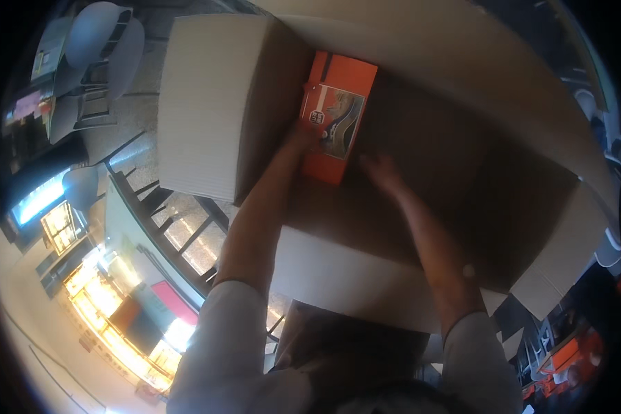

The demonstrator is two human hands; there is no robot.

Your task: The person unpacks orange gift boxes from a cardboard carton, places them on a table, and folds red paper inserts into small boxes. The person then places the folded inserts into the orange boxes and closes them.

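A large brown cardboard carton (pixel 366 265) stands in front of me with its flaps folded outward. Inside, against the far left corner, is an orange box (pixel 330 170) with a dark stripe and a picture panel on its face. My left hand (pixel 308 136) reaches in and overlaps the left edge of the orange box; its fingers are blurred in shadow, so their grip is unclear. Just right of the box's lower part, my right hand (pixel 384 172) has its fingers apart, with nothing visible in them. It appears apart from the box.
The carton's left flap (pixel 203 103) sticks out toward pale chairs (pixel 93 31). A long table (pixel 141 228) stands at the left, by brightly lit display shelves (pixel 103 290). More orange items (pixel 566 355) lie at the lower right, beyond the carton's right flap (pixel 545 276).
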